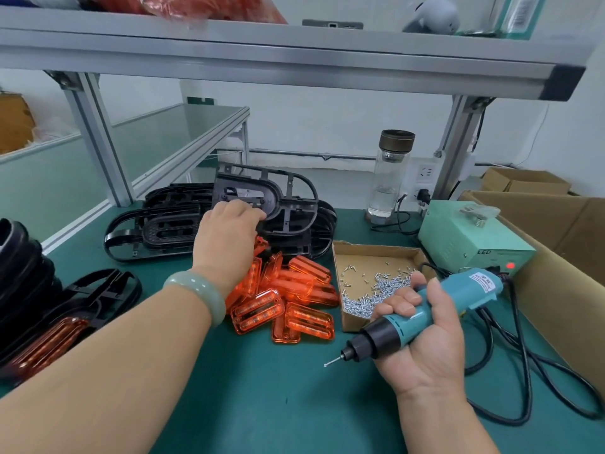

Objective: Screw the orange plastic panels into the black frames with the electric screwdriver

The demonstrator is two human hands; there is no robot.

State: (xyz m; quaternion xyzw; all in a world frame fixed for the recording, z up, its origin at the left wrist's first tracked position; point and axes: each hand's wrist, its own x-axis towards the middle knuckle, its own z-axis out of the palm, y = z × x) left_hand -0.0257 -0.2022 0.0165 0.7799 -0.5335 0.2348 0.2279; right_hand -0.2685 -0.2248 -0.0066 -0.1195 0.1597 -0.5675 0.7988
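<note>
My left hand (226, 235) grips the lower edge of a black frame (278, 199) that is tilted up off a stack of black frames (157, 224) at the back of the green table. A heap of orange panels (288, 299) lies just in front of that stack, below my left wrist. My right hand (422, 342) holds the teal electric screwdriver (425, 309) over the table, its bit pointing down-left with a small screw on the tip (327, 364). At the left edge lie more black frames with orange panels (49, 342) in them.
An open cardboard tray of small silver screws (370, 290) sits beside my right hand. Behind it stand a green power box (471, 237) with black cables (523, 371), a glass bottle (391, 178) and big cardboard boxes (556, 231). An aluminium shelf (294, 57) hangs overhead.
</note>
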